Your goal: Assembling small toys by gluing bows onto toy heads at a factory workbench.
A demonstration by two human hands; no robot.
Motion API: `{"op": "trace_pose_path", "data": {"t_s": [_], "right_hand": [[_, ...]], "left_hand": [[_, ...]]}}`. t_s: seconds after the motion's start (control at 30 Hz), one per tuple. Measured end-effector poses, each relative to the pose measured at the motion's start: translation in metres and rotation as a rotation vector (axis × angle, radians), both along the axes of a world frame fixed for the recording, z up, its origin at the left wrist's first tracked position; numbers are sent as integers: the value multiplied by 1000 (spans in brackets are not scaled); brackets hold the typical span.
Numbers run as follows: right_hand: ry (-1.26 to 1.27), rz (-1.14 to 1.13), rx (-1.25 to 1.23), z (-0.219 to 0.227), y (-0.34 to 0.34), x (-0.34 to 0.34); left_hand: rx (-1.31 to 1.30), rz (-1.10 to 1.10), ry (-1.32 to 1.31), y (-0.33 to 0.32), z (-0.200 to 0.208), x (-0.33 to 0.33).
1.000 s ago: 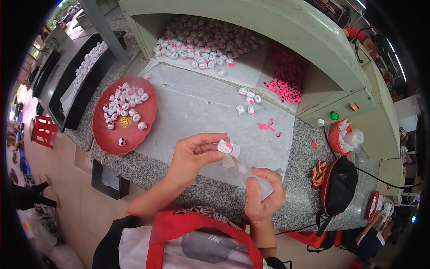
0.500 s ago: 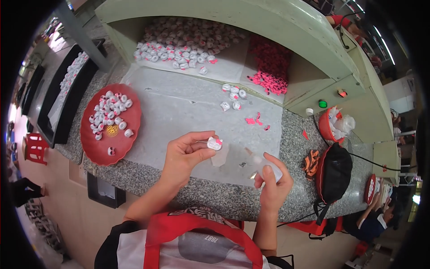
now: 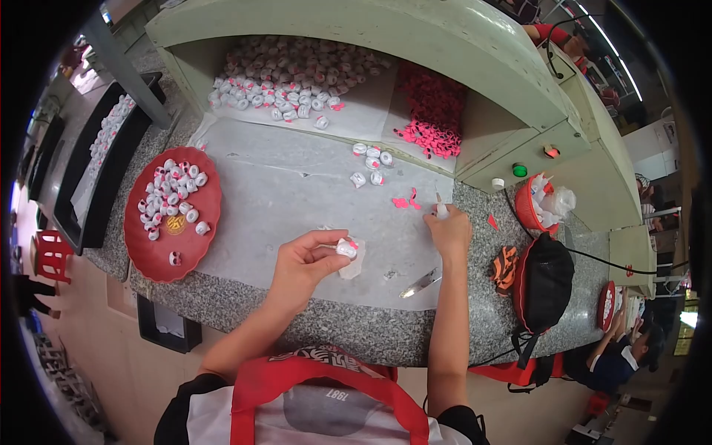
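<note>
My left hand [image 3: 302, 265] pinches a small white cat-head figurine [image 3: 345, 248] with a pink bow, held above a pale scrap of paper [image 3: 351, 267]. Farther right, my right hand [image 3: 451, 231] is closed around a small translucent bottle [image 3: 442, 211] whose thin tip points away from me; most of the bottle is hidden by the fingers. Just left of that hand lie a few loose pink bow pieces [image 3: 405, 202]. Metal tweezers [image 3: 421, 283] rest on the paper sheet near my right forearm. Several white heads [image 3: 373, 156] sit farther back.
A red scalloped plate [image 3: 167, 268] of white heads stands left. The green cabinet [image 3: 512, 133] holds piled white heads [image 3: 297, 67] and pink bows [image 3: 430, 137]. Right are a red basket [image 3: 528, 211], orange-black cloth [image 3: 505, 268] and black-covered bundle [image 3: 547, 282]. A person [image 3: 619, 360] works far right.
My right hand has moved away from me with the bottle, to beside the pink pieces, uncovering the tweezers. My left hand still holds the figurine, turned slightly. The view has shifted a little.
</note>
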State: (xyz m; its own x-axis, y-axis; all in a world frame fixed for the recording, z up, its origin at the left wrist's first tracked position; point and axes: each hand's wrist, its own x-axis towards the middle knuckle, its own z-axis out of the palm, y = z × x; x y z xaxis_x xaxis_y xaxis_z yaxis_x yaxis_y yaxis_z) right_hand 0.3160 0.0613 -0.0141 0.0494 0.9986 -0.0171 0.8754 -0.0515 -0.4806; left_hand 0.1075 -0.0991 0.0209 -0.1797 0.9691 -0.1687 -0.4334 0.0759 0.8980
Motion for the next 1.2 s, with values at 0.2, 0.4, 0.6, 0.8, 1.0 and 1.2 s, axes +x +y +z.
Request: {"op": "trace_pose_path", "data": {"t_s": [0.2, 0.4, 0.6, 0.8, 1.0, 1.2], "right_hand": [[895, 81, -239, 57, -68, -19], [957, 294, -234, 94, -111, -68], [878, 396, -186, 85, -113, -72], [924, 375, -177, 81, -113, -73], [1035, 368, -233, 80, -117, -69], [1092, 413, -163, 69, -112, -59]], "left_hand": [[21, 24, 43, 5, 9, 10], [242, 110, 97, -3, 8, 11], [303, 97, 189, -13, 17, -1], [242, -59, -53, -15, 27, -9], [63, -87, -105, -10, 23, -7], [246, 35, 80, -8, 24, 16]]}}
